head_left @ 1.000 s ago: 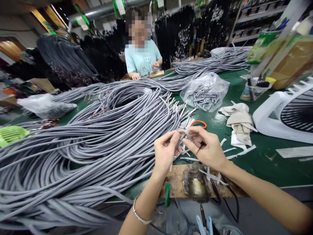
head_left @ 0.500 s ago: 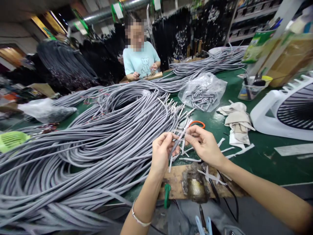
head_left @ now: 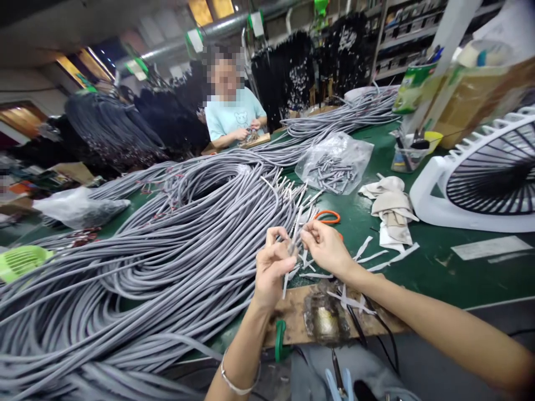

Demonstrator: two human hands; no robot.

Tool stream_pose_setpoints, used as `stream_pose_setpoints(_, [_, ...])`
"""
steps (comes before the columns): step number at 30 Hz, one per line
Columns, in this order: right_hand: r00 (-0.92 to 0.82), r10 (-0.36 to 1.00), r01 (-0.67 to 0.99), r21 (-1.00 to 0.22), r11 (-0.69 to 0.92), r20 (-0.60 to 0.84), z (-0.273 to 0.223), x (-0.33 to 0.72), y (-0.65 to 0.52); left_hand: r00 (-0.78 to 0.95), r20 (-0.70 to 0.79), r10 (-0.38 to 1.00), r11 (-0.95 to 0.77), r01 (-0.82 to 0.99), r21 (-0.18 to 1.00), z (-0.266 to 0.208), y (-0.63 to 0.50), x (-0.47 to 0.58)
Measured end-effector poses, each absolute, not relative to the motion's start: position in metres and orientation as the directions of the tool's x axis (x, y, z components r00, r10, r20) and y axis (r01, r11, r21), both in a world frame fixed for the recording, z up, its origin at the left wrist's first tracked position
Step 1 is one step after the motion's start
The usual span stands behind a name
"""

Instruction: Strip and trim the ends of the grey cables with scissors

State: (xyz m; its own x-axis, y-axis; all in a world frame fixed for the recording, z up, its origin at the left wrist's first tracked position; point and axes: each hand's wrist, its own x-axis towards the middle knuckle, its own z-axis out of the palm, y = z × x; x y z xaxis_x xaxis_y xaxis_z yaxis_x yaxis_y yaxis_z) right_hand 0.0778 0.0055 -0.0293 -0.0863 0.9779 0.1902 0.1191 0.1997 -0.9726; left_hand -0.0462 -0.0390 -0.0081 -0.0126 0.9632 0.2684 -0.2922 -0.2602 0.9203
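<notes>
Between my hands is the end of a grey cable [head_left: 296, 229] with whitish material at its tip. My left hand [head_left: 271, 267] has its fingers curled round the cable, the thumb pressed toward the forefinger. My right hand [head_left: 326, 245] pinches at the whitish part close by; its fingertips partly hide what they grip. Just behind my right hand lies an orange scissor handle [head_left: 327, 212]. White strips [head_left: 393, 259] are scattered to the right and beneath the hands. A large coil of grey cables [head_left: 188, 250] spreads to the left, its white ends near my fingers.
Nearest me is a wooden board [head_left: 290, 312] bearing a metal block [head_left: 328, 322] and a green clamp [head_left: 280, 337]. Behind are a clear bag [head_left: 334, 161] of short grey pieces, cloths [head_left: 393, 209] and a white fan [head_left: 430, 195]. A co-worker [head_left: 234, 114] sits across the table.
The view has shifted slightly. My left fingers have lifted and bent more around the cable, and my right hand has come closer to them, still pinching.
</notes>
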Motion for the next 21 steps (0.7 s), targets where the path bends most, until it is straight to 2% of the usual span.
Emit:
stream_pose_setpoints(3, [-0.045, 0.985, 0.049, -0.985, 0.166, 0.164, -0.033, 0.079, 0.013, 0.14, 0.287, 0.948, -0.197, -0.449, 0.872, -0.001, -0.039, -0.049])
stream_pose_setpoints(5, [-0.011, 0.985, 0.006, -0.985, 0.174, 0.174, -0.033, 0.081, 0.015, 0.148, 0.217, 0.965, -0.118, -0.497, 0.86, 0.001, -0.036, -0.051])
stream_pose_setpoints(8, [0.042, 0.977, -0.031, -0.977, 0.212, 0.21, -0.029, 0.087, 0.015, 0.015, 0.109, 0.994, -0.088, -0.482, 0.872, 0.001, -0.03, -0.056])
stream_pose_setpoints(11, [0.056, 0.965, 0.002, -0.966, 0.258, 0.257, -0.028, 0.091, 0.014, -0.127, 0.103, 0.986, -0.155, -0.514, 0.844, 0.0, -0.026, -0.06])
stream_pose_setpoints(15, [0.05, 0.968, 0.05, -0.969, 0.244, 0.246, -0.035, 0.092, 0.02, -0.116, 0.168, 0.979, -0.2, -0.704, 0.681, 0.005, -0.027, -0.063])
stream_pose_setpoints(18, [0.091, 0.973, 0.072, -0.976, 0.205, 0.211, -0.041, 0.095, 0.026, -0.186, 0.243, 0.952, -0.294, -0.776, 0.559, 0.01, -0.026, -0.074])
stream_pose_setpoints(20, [0.11, 0.97, 0.089, -0.975, 0.206, 0.215, -0.041, 0.097, 0.028, -0.281, 0.227, 0.932, -0.361, -0.72, 0.593, 0.009, -0.023, -0.082])
stream_pose_setpoints(21, [0.111, 0.968, 0.097, -0.971, 0.217, 0.227, -0.039, 0.098, 0.028, -0.313, 0.201, 0.928, -0.363, -0.64, 0.677, 0.007, -0.021, -0.085])
